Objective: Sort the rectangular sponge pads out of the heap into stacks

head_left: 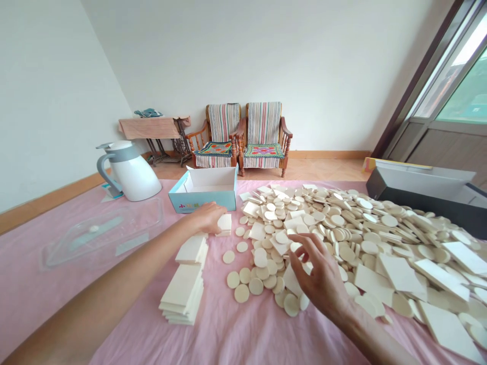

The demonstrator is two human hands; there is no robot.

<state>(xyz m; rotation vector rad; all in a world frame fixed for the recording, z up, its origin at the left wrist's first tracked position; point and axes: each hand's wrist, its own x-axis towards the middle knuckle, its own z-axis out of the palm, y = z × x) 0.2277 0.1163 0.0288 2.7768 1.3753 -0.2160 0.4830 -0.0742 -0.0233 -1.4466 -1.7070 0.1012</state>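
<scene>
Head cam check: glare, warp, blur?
Head view: window pane washed out at upper right; head view: wide-angle warp seems to lean the white jug; head view: clear plastic barely stands out from the pink cloth; head view: no obvious motion blur on left hand or right hand.

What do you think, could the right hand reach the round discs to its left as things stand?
Probably yes: the right hand looks open, and the round discs lie exposed on the pink cloth nearby.
</scene>
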